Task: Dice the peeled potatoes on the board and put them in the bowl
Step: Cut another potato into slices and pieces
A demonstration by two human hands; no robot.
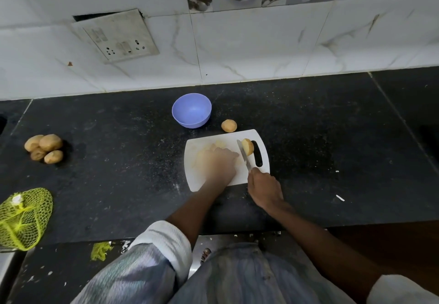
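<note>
Potatoes [44, 148] with their skins on sit in a small heap at the far left of the dark counter [332, 137], and nearer the edge lies a yellow net bag [23, 218]. Moving right, the blue bowl [191, 110] stands behind the white cutting board [213, 186], apart from it, and looks empty. On the board's left half lies a pale heap of cut potato pieces [219, 144], partly hidden under the left hand [219, 164]. That hand is blurred, resting down on the pieces; whether its fingers curl round any of them I cannot tell. Just right of it the knife [244, 157] lies slanted, its blade against a potato chunk [247, 147] that sits beside the board's handle slot. The right hand [264, 189] grips the knife handle. Behind the board, a single potato [229, 125] waits on the counter.

Peeled potato is likely firm but wet and slippery, and a rounded chunk may roll under the blade; setting it flat side down and holding it from above, fingertips tucked back, seems safest. The diced bits are light and loose, best scooped together
</note>
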